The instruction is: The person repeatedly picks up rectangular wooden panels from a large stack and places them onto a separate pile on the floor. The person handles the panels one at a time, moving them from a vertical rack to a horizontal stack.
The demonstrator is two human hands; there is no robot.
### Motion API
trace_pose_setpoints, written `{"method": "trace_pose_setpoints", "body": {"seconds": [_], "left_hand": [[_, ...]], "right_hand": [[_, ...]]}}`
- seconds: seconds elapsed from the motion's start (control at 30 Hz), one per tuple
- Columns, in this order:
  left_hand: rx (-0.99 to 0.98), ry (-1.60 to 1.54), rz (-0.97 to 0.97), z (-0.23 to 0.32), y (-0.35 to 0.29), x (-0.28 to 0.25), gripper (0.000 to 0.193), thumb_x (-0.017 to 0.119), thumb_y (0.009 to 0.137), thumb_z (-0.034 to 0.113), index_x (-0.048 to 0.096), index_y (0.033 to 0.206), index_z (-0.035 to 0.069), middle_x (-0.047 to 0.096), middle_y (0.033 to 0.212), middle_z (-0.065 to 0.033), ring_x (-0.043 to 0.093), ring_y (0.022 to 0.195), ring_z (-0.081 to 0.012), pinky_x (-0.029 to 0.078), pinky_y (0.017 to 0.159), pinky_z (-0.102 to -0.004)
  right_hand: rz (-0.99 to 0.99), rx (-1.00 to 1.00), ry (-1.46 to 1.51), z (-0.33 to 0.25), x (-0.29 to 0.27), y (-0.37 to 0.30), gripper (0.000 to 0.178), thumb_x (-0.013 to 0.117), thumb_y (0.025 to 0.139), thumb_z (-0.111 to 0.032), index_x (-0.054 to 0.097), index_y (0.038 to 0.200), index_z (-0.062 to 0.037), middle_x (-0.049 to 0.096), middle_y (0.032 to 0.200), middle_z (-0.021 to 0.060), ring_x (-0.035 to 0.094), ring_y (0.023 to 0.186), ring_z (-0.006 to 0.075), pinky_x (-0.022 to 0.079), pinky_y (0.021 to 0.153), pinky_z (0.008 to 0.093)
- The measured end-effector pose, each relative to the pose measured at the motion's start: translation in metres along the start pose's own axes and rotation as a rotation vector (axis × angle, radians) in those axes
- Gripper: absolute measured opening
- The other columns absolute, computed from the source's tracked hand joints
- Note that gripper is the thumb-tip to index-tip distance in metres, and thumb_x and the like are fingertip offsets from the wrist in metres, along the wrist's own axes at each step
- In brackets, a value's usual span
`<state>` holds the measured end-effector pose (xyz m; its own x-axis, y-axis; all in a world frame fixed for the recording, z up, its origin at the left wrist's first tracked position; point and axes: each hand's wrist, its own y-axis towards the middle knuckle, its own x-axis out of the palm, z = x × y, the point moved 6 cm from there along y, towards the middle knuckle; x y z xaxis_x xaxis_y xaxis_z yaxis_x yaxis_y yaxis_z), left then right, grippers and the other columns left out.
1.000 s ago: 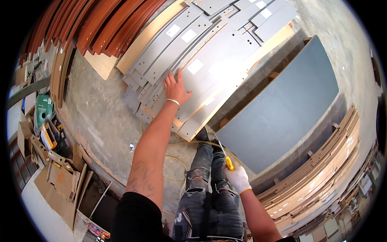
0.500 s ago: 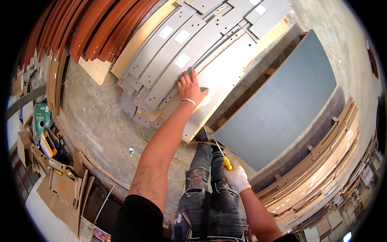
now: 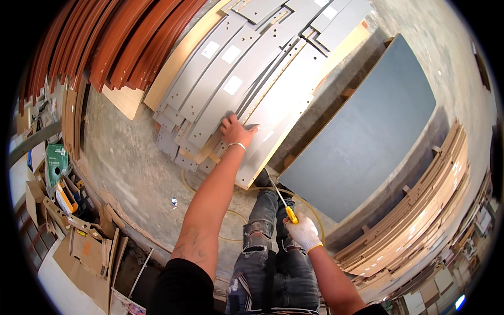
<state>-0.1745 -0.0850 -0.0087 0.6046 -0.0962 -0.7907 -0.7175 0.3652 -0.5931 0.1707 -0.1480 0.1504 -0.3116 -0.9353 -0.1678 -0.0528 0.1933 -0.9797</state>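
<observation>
Key relation: flat, pale grey rectangular panel (image 3: 275,113) vs. the 2 hands. Panel lies face up at the right side of a layered stack of grey, hole-drilled boards (image 3: 215,100). Long axis slants from near left to far right; most of its length extends far and right of the bare left hand (image 3: 237,134).

Left hand: palm down at the panel's left edge, toward the near end, thumb spread well away from the fingers. Thumb lies over the panel's face; fingers reach left across the edge. Cannot tell whether the fingertips hook under it. White band at the wrist.

Right hand, in a white knitted glove (image 3: 303,232): closed around the yellow handle of a tool with a long, thin metal shaft (image 3: 291,214). Tool's long axis points far and slightly left, toward the panel's near end. Shaft tip appears near that end's right corner; contact cannot be told from this view.

Nearer hand: left, at the panel itself. Right hand is nearer the body, to the right, apart from the panel.

Also noted: large, flat, dark blue-grey board (image 3: 362,136) right of the panel, a gap between them, its long axis slanting roughly the same way.
</observation>
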Motion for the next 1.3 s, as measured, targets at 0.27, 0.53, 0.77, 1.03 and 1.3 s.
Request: {"method": "trace_pose_setpoints", "body": {"seconds": [0.27, 0.53, 0.77, 1.03, 1.3], "left_hand": [[0.000, -0.034, -0.138, -0.059, -0.003, 0.005, 0.096, 0.085, 0.068, 0.063, 0.049, 0.132, 0.001, 0.057, 0.135, -0.0239, 0.055, 0.126, -0.0389, 0.047, 0.105, -0.0458], [0.391, -0.078, -0.205, -0.061, -0.019, 0.007, 0.057, 0.085, 0.073, 0.046, 0.062, 0.101, 0.001, 0.069, 0.093, -0.0218, 0.064, 0.087, -0.0433, 0.052, 0.077, -0.0481], [0.488, -0.187, 0.007, -0.057, -0.074, -0.031, 0.046, 0.087, 0.073, 0.032, 0.060, 0.096, 0.002, 0.066, 0.095, -0.0208, 0.062, 0.087, -0.0428, 0.050, 0.074, -0.0488], [0.561, -0.040, 0.373, -0.080, -0.098, -0.075, 0.043, 0.086, 0.075, 0.027, 0.058, 0.096, 0.002, 0.061, 0.096, -0.0169, 0.060, 0.094, -0.0401, 0.050, 0.077, -0.0494], [0.460, 0.213, 0.318, -0.081, -0.054, -0.039, 0.045, 0.083, 0.077, 0.024, 0.053, 0.103, 0.004, 0.059, 0.105, -0.0144, 0.058, 0.103, -0.0360, 0.049, 0.086, -0.0472]], "right_hand": [[-0.016, 0.067, 0.083, 0.004, -0.013, -0.004, 0.039, 0.066, 0.092, -0.043, 0.067, 0.112, -0.0099, 0.072, 0.100, 0.0226, 0.069, 0.099, 0.0410, 0.053, 0.086, 0.0505], [0.023, 0.023, 0.071, 0.016, -0.019, -0.002, 0.039, 0.066, 0.092, -0.043, 0.067, 0.114, -0.0103, 0.072, 0.103, 0.0229, 0.068, 0.101, 0.0410, 0.053, 0.088, 0.0507], [0.034, 0.017, 0.086, 0.026, -0.023, -0.005, 0.037, 0.066, 0.091, -0.042, 0.068, 0.111, -0.0109, 0.072, 0.102, 0.0222, 0.068, 0.101, 0.0407, 0.052, 0.087, 0.0503], [0.032, 0.022, 0.043, 0.024, -0.024, -0.006, 0.035, 0.066, 0.091, -0.042, 0.068, 0.108, -0.0114, 0.072, 0.101, 0.0211, 0.069, 0.101, 0.0402, 0.053, 0.088, 0.0498], [0.033, -0.005, -0.029, 0.007, -0.031, -0.008, 0.037, 0.063, 0.092, -0.045, 0.068, 0.109, -0.0115, 0.072, 0.103, 0.0213, 0.068, 0.101, 0.0411, 0.053, 0.088, 0.0506]]}}
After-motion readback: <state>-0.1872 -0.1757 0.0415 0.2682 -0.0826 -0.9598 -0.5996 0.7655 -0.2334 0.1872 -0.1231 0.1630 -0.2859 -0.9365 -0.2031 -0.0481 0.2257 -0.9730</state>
